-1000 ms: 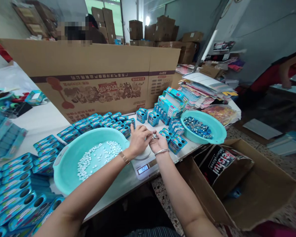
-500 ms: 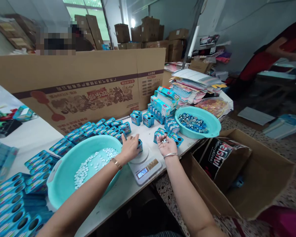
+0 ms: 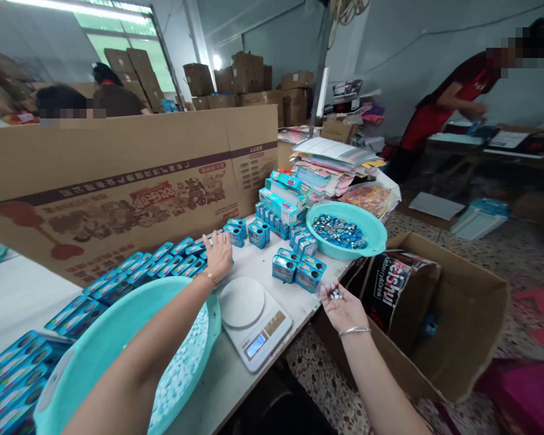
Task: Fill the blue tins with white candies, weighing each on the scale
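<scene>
My left hand reaches over the far end of the rows of small blue boxes, fingers bent down around a box that they mostly hide. White candies lie in my cupped right hand, held palm up just off the table's front edge. A white kitchen scale stands between the hands with a bare round plate; its display is lit. Left of it, a turquoise basin holds many white candies, partly covered by my left forearm. Several blue boxes with round holes on top stand near my right hand.
A second basin holds shiny blue and silver pieces. Behind it are stacked printed sheets. A large cardboard panel borders the table's back. An open carton sits at the right. Co-workers are in the background.
My left hand has moved from the scale to the box rows, and the box on the scale's plate is gone from there. My right hand has moved right and lower with the candies. The view has shifted.
</scene>
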`<move>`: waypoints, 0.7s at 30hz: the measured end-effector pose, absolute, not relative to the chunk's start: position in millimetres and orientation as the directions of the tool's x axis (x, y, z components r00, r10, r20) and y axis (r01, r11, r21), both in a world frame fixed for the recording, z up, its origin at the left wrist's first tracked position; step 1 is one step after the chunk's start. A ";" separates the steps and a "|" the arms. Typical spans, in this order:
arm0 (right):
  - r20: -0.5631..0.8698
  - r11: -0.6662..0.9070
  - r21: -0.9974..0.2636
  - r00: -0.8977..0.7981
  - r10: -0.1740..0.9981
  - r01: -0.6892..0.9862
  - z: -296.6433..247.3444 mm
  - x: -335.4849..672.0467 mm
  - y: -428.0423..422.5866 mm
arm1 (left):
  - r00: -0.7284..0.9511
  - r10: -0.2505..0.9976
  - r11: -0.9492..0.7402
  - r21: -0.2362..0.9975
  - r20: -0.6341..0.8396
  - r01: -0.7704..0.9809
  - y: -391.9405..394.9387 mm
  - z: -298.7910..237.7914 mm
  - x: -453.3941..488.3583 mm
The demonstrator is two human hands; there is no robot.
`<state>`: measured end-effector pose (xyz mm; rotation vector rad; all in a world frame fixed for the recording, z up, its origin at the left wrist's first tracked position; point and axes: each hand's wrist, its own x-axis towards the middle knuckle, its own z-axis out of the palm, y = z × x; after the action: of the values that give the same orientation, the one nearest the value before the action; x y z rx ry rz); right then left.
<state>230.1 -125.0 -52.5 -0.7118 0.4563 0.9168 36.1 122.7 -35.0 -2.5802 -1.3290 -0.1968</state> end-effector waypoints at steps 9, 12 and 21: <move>-0.607 0.432 -0.378 0.572 0.552 -0.819 -64.1 236.2 -131.1 | 0.934 0.357 -0.932 0.080 0.025 0.355 58.4 -49.6 130.4; -0.595 0.427 -0.376 0.567 0.570 -0.823 -64.8 233.7 -135.9 | 0.935 0.350 -0.928 0.110 -0.062 0.355 56.1 -52.2 145.2; -0.568 0.412 -0.403 0.576 0.588 -0.817 -69.8 245.7 -142.0 | 0.822 0.563 -0.826 0.091 0.080 0.557 41.9 18.4 85.3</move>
<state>245.7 -142.0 -69.8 -0.7109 0.3655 0.9086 85.3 41.9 18.4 -3.0596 -0.9411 -0.1667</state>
